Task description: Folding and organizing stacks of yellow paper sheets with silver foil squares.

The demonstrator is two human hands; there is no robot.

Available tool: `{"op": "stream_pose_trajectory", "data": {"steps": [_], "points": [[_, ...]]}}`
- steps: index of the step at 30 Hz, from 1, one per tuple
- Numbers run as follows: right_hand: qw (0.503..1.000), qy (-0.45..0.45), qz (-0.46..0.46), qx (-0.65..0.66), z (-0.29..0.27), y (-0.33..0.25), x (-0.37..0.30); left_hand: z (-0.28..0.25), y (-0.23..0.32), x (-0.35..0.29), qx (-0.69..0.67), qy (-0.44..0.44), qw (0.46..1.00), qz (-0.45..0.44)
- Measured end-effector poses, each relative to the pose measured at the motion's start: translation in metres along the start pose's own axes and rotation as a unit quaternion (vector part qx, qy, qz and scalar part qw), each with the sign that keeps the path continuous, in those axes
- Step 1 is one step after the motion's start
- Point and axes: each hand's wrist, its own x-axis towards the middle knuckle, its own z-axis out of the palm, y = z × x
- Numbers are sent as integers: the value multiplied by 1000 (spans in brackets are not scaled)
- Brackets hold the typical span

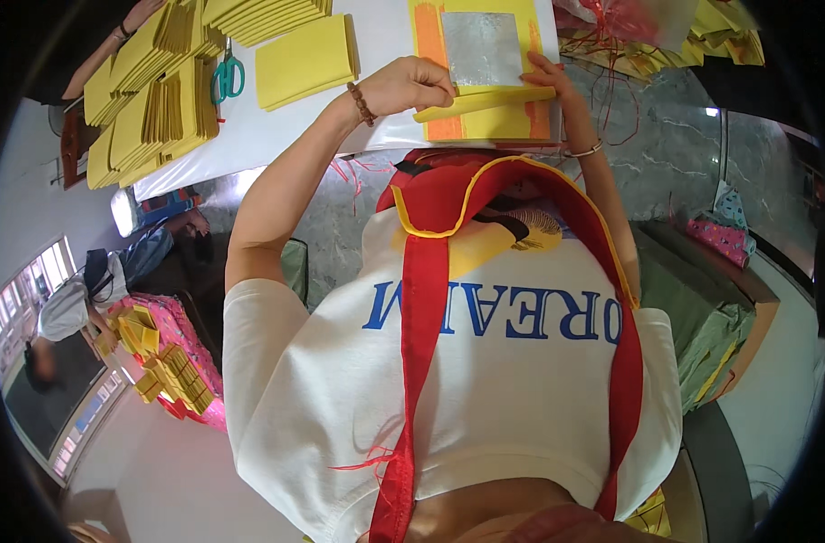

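Left hand (417, 83), wrist ringed by a brown bead bracelet (362, 103), is curled almost shut, its fingertips pinching the near end of a folded yellow strip (485, 101) of paper; the fingers themselves are tucked under and hard to see. Right hand (550, 80) lies flatter at the strip's other end, fingers stretched and pressing on the paper, a thin bangle (586, 150) on its wrist; whether it grips the strip or only holds it down, I cannot tell. The strip lies across a yellow sheet (507, 122) with orange side bands and a silver foil square (481, 47) in the middle, resting at the near edge of the white surface (385, 36). The sheet's lower part is covered by the strip and the hands.

Further left on the surface sits a neat stack of yellow paper (305, 60), then green-handled scissors (228, 78), then fanned bundles of folded yellow papers (150, 100), partly cut off by the rim. Another person's arm (114, 41) reaches in at the top left, mostly out of view. Red string and more yellow paper (648, 32) at the top right are a blurred tangle. Below, the wearer's white shirt and red apron straps (421, 344) block much of the floor.
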Motion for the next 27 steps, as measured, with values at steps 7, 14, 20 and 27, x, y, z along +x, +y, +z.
{"op": "stream_pose_trajectory", "data": {"steps": [7, 14, 20, 27], "points": [[992, 24, -50, -111, 3, 16, -4, -5, 8, -8, -18, -1, 1000, -12], [995, 74, 39, 49, 8, 26, -6, -5, -4, -18, 363, 170, 890, 217], [961, 47, -124, -243, -4, -9, 6, 6, -6, -14, 508, 246, 791, 234], [900, -82, -188, -385, -13, -49, -3, 21, 6, -41, 522, 203, 790, 249]]}}
